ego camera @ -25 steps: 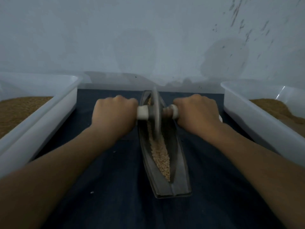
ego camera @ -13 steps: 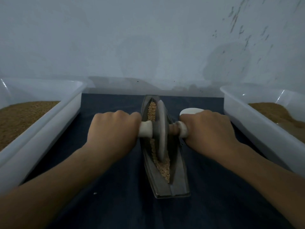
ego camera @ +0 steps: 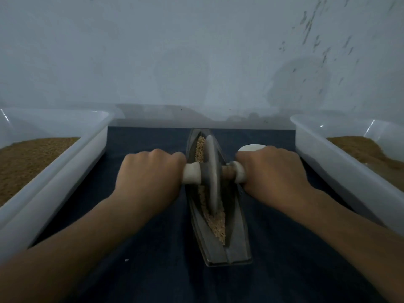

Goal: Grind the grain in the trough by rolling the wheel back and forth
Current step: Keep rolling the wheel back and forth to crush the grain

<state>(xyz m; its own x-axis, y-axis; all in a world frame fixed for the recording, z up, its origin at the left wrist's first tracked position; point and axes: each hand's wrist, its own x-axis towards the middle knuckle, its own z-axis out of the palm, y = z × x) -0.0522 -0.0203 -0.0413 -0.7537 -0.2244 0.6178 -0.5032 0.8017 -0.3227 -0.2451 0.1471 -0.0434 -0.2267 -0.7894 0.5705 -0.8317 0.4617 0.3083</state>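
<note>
Both hands are closed round the wheel's axle handles, knuckles up. My left hand (ego camera: 150, 176) grips the pale left handle (ego camera: 192, 173), and my right hand (ego camera: 275, 171) grips the pale right handle (ego camera: 239, 174). The grey wheel (ego camera: 211, 171) stands upright on edge in the dark boat-shaped trough (ego camera: 238, 243), about mid-length, rim down in the groove. Grain (ego camera: 217, 224) lies in the groove, a tan strip on my side of the wheel and a bit more past it at the far end. The trough points away from me on a dark blue cloth (ego camera: 153, 270) covering the tabletop, between two white plastic bins. The left bin (ego camera: 65, 171) and right bin (ego camera: 341, 171) both hold brown granular fill and sit apart from the trough. A small white rounded object (ego camera: 251, 147) shows just behind my right hand; I cannot tell what it is. One pale speck (ego camera: 126, 260) lies on the cloth near my left forearm. A pale stained wall (ego camera: 196, 51) is behind.
</note>
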